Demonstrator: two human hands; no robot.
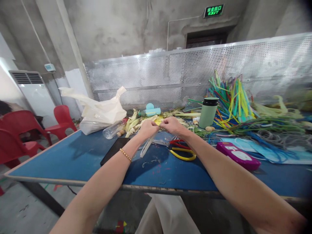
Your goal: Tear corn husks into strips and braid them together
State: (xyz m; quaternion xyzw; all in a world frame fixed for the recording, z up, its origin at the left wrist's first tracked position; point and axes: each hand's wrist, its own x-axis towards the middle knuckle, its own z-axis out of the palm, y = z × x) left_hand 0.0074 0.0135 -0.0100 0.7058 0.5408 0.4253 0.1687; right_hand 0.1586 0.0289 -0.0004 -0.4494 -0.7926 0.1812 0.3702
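My left hand, with a gold bead bracelet at its wrist, is pinched closed above the table. From under it hangs a pale flat strip that looks like corn husk. My right hand is also pinched, its fingertips almost meeting those of the left; what lies between them is too small to make out. Below my hands are scissors with metal blades, a red handle and a yellow handle loop. Behind them lie heaped corn husks. A dark phone-like slab is partly under my left forearm.
On the blue table are a white plastic bag, a clear bottle, a green thermos and a purple box. Colourful strips and green cords pile up at right. Red chairs stand left.
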